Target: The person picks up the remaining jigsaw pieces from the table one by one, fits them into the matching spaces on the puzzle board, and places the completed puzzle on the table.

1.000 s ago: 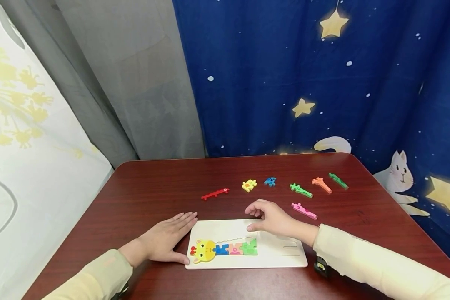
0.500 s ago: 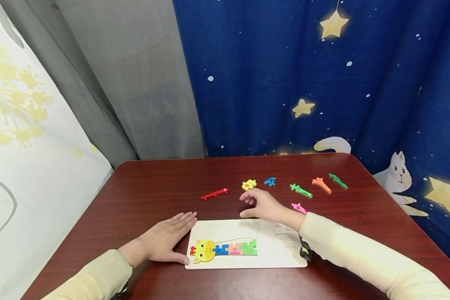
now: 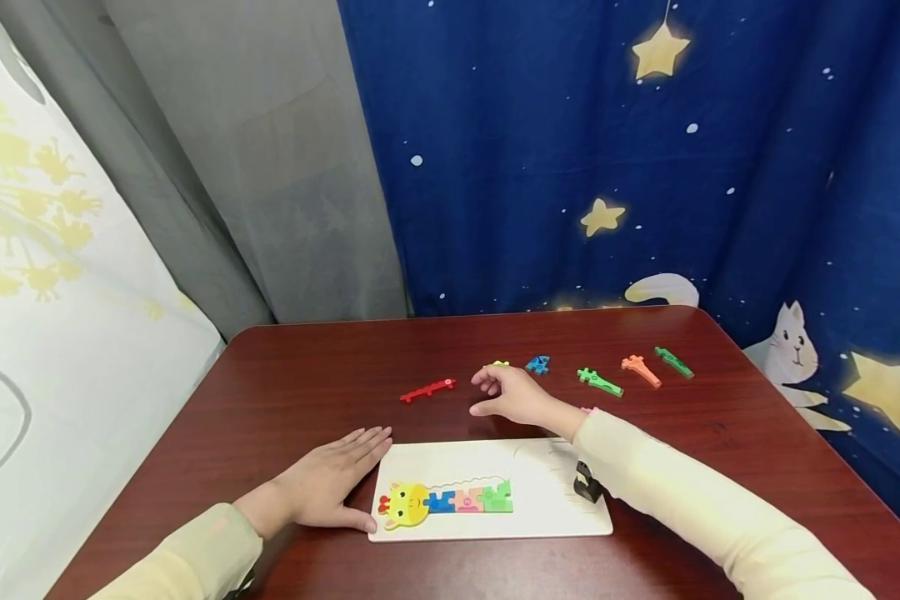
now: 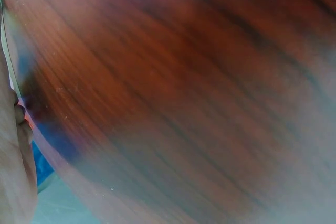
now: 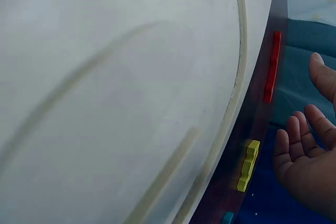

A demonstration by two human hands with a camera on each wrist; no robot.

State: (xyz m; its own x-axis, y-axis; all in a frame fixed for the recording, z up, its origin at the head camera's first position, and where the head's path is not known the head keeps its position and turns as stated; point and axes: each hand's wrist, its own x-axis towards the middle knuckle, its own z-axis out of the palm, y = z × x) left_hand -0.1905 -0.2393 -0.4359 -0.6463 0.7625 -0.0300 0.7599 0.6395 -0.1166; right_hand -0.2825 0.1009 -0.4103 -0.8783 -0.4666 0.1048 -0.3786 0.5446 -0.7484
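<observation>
A pale wooden puzzle board point(image 3: 547, 500) lies on the table, with a yellow giraffe head point(image 3: 407, 505) and blue, pink and green neck pieces in its recess. My left hand point(image 3: 318, 487) rests flat at the board's left end, thumb at its edge. Beyond the far edge of the board is my right hand point(image 3: 516, 397), fingers loosely bent, thumb apart, holding nothing. Its fingers hide most of a yellow puzzle piece point(image 3: 501, 363) in the head view; the right wrist view shows that yellow piece point(image 5: 248, 166) beside the hand point(image 5: 310, 153).
To the left of the yellow piece lies a red strip piece point(image 3: 427, 390). A blue piece point(image 3: 537, 364), a light green piece point(image 3: 600, 382), an orange piece point(image 3: 641, 370) and a dark green piece point(image 3: 673, 362) are spread to the right. My right sleeve nearly covers a pink piece.
From above the board, my right hand has moved away from me and slightly left, up to the yellow piece. The sleeve now hides most of the pink piece. My left hand keeps its place.
</observation>
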